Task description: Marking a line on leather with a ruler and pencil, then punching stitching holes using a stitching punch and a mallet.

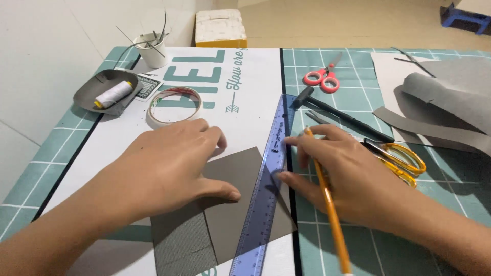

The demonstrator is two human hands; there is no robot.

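Grey fabric (pixel 232 199) is pinned flat by the left hand (pixel 169 168); blue ruler (pixel 266 189) is steadied by the right hand (pixel 348 179), pencil (pixel 327 199) gripped; no line is visible yet.

Blue ruler (pixel 266 189), grey sheet (pixel 240 204), yellow pencil (pixel 330 204)

Bare hands (pixel 169 163), unsleeved forearms
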